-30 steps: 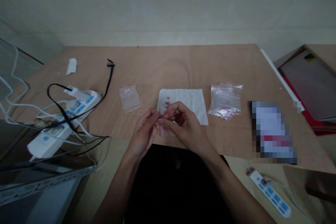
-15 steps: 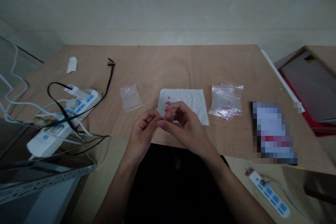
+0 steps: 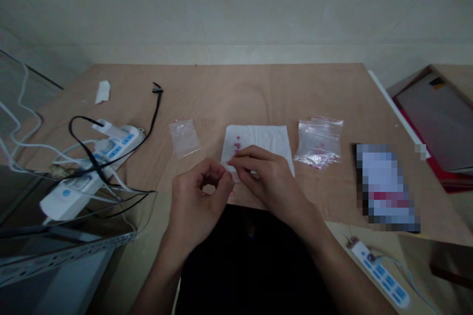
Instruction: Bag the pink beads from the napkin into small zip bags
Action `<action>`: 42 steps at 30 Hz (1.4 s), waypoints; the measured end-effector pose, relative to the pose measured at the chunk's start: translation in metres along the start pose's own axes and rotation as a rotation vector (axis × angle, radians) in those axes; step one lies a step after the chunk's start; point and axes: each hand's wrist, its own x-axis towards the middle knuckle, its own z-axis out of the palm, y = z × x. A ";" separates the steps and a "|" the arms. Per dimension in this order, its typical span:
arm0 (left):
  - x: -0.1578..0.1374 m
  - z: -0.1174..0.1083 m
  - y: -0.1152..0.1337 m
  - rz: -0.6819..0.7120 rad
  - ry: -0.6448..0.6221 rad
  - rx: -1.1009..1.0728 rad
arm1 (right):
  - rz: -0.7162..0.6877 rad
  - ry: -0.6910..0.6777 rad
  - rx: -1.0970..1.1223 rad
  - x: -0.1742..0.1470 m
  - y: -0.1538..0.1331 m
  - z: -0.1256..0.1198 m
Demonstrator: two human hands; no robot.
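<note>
My left hand (image 3: 199, 199) is closed in a pinch above the table's front edge. Between its fingertips is a scrap of see-through plastic with a reddish mark below, which looks like a small clear zip bag (image 3: 235, 177). My right hand (image 3: 271, 177) comes in from the right with thumb and fingertips drawn together, close to the left fingertips. Anything in that pinch is too small to make out. Beneath the right fingers lies a white paper sheet (image 3: 266, 135), partly covered by the hand. Several tiny red pieces (image 3: 237, 145) rest on its left part.
One flat clear zip bag (image 3: 185, 138) lies left of the paper; a pile of such bags (image 3: 320, 142) lies to its right. Further right is a phone (image 3: 386, 187), blurred out. A white power strip (image 3: 92, 172) with tangled cables occupies the left side. Another power strip (image 3: 380, 270) sits lower right.
My left hand has turned and shifted slightly left and down. My right fingers have flattened and straightened over the paper; the fingertips have separated a little from the left hand.
</note>
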 end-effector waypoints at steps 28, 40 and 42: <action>-0.003 -0.010 -0.055 0.150 -0.017 0.228 | 0.156 -0.115 -0.356 0.036 0.078 0.025; 0.002 -0.011 -0.058 0.166 -0.080 0.214 | 0.119 -0.191 -0.491 0.042 0.076 0.019; 0.004 -0.011 -0.058 0.162 -0.076 0.223 | 0.119 -0.222 -0.509 0.044 0.075 0.017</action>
